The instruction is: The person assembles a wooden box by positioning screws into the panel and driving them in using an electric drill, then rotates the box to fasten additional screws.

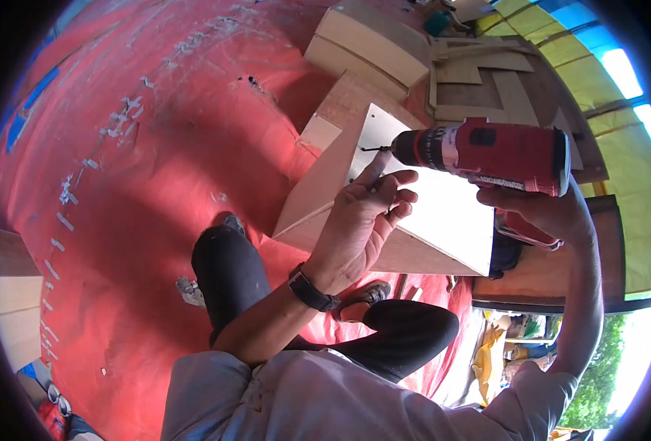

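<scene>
A red and black cordless drill (494, 153) points left, with my right hand (542, 209) wrapped round its grip. The dark bit at its front is over the near-left part of a pale wooden box (450, 213), close to the box's top edge. My left hand (362, 220) is beside the box, its fingers curled and a small dark thing between them that I cannot make out clearly. One finger of that hand reaches up toward the bit. Small dark screw heads or holes dot the box panel. Whether the bit touches the wood, I cannot tell.
Red sheeting (142, 242) covers the floor. Behind the box lie another wooden box (369, 44) and flat wooden panels (487, 81). A brown board (553, 272) is at the right. More pale wood (13, 294) stands at the far left. My bent legs are below the box.
</scene>
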### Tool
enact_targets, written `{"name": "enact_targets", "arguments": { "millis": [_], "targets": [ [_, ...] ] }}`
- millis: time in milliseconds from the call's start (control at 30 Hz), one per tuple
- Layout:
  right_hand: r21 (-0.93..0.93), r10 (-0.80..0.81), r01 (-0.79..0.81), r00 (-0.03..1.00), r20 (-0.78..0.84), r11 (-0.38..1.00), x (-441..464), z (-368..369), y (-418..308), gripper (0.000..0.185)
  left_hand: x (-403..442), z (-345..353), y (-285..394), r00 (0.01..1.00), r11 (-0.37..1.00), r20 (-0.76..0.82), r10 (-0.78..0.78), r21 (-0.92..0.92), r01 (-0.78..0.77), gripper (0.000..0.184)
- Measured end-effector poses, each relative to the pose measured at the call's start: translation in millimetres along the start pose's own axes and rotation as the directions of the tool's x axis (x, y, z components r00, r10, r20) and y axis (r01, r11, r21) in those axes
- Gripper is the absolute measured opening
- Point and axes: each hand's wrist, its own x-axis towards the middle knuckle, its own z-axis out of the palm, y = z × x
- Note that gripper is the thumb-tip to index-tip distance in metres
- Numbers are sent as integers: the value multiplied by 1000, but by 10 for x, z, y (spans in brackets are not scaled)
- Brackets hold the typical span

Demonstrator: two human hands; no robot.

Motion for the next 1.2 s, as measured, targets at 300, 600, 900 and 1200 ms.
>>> {"name": "enact_targets", "arguments": {
  "millis": [300, 600, 900, 1200],
  "targets": [
    [11, -205, 206, 977, -63, 978, 315, -81, -284, 60, -238, -86, 262, 995, 989, 80, -61, 138, 50, 47],
    [-470, 173, -98, 978, 119, 877, 852, -273, -538, 45, 368, 270, 1422, 870, 718, 454, 191, 540, -439, 34],
    [-379, 203, -142, 971, 126, 914, 974, -338, -477, 20, 1198, 1460, 1023, 699, -4, 714, -40, 699, -715, 59],
    [-440, 301, -224, 947, 113, 870, 889, -308, -670, 33, 1224, 1441, 778, 391, -289, 871, 298, 473, -832, 46]
  ]
}}
